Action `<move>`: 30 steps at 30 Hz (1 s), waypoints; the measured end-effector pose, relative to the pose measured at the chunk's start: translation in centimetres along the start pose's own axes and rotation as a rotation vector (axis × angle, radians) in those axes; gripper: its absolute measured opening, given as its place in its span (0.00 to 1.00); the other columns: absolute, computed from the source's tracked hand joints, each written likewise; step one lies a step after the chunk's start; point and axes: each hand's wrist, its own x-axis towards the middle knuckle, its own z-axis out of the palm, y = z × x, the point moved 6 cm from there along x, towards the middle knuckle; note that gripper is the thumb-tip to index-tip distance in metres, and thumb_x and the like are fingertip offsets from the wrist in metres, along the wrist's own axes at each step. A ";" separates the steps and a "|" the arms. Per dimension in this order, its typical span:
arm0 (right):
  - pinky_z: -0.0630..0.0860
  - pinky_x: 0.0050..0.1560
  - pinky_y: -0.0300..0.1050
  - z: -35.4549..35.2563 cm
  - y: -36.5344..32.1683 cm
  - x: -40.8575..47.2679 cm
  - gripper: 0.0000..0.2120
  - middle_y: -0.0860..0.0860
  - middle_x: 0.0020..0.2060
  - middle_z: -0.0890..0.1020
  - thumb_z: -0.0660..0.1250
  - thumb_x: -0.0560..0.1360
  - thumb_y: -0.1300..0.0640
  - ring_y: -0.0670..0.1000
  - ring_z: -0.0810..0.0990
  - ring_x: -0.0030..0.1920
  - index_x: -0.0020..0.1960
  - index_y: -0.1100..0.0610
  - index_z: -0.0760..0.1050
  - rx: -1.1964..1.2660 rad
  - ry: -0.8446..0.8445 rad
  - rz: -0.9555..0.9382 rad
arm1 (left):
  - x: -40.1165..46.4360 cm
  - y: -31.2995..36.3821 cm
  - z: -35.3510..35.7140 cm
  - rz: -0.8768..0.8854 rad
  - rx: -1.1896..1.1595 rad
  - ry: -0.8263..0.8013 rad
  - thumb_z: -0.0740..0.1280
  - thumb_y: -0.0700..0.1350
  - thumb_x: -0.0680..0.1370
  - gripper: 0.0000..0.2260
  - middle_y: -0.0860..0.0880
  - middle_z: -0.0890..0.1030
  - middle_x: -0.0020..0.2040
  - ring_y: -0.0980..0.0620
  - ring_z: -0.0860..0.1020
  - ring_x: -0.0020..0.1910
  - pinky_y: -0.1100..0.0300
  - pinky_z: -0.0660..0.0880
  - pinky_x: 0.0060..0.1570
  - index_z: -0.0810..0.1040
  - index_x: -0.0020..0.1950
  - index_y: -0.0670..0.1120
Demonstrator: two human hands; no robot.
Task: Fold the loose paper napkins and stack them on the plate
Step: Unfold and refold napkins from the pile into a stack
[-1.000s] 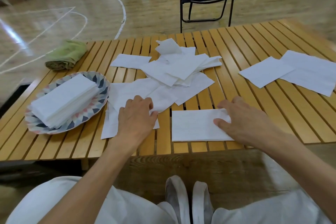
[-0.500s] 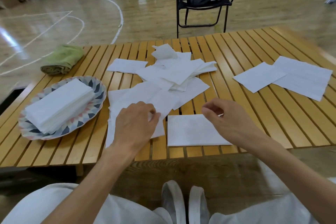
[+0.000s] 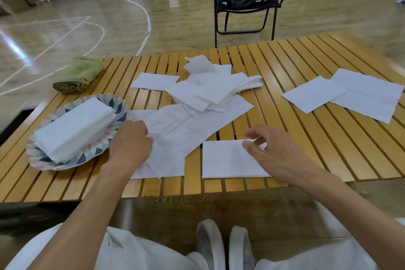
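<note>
right hand [image 3: 266, 149] pinches the folded napkin's [image 3: 225, 160] far edge, near on the counter [image 3: 306, 138]; left hand [image 3: 131, 142] rests curled on loose napkins [image 3: 186, 133] – lift flat, square it on the plate [image 3: 43, 160] stack.

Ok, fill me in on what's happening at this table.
A person is folding paper napkins and stacking them on the patterned plate, which already holds a stack of folded napkins. The right hand pinches the top edge of a folded napkin near the table's front edge. The left hand rests on the loose napkins beside the plate. More unfolded ones lie farther back and to the right.
</note>
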 end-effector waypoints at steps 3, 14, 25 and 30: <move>0.74 0.57 0.40 0.0 0.1 0.0 0.15 0.43 0.61 0.78 0.63 0.81 0.45 0.42 0.77 0.56 0.66 0.47 0.73 -0.003 -0.004 0.004 | 0.0 0.0 -0.1 -0.007 -0.007 0.019 0.66 0.45 0.80 0.07 0.47 0.79 0.53 0.53 0.73 0.48 0.59 0.69 0.44 0.76 0.56 0.45; 0.72 0.54 0.38 0.0 0.0 0.1 0.15 0.42 0.61 0.78 0.63 0.81 0.45 0.41 0.76 0.56 0.66 0.47 0.74 -0.021 -0.007 0.014 | 0.0 0.2 -0.8 0.034 0.024 0.105 0.69 0.47 0.79 0.06 0.47 0.79 0.51 0.51 0.76 0.47 0.60 0.69 0.44 0.79 0.52 0.45; 0.74 0.55 0.40 0.3 -0.2 -0.2 0.14 0.43 0.59 0.78 0.63 0.81 0.45 0.42 0.77 0.55 0.64 0.48 0.75 -0.036 -0.011 -0.002 | 3.3 1.3 -1.8 0.032 -0.169 0.038 0.67 0.45 0.80 0.10 0.48 0.78 0.57 0.51 0.73 0.51 0.56 0.71 0.50 0.75 0.61 0.45; 0.74 0.57 0.41 0.2 -0.4 -0.3 0.13 0.43 0.59 0.77 0.63 0.81 0.45 0.42 0.76 0.56 0.64 0.47 0.74 -0.039 -0.010 -0.008 | 6.8 3.8 -0.3 0.108 -0.115 -0.070 0.64 0.53 0.80 0.17 0.46 0.79 0.62 0.45 0.75 0.61 0.49 0.73 0.60 0.76 0.64 0.44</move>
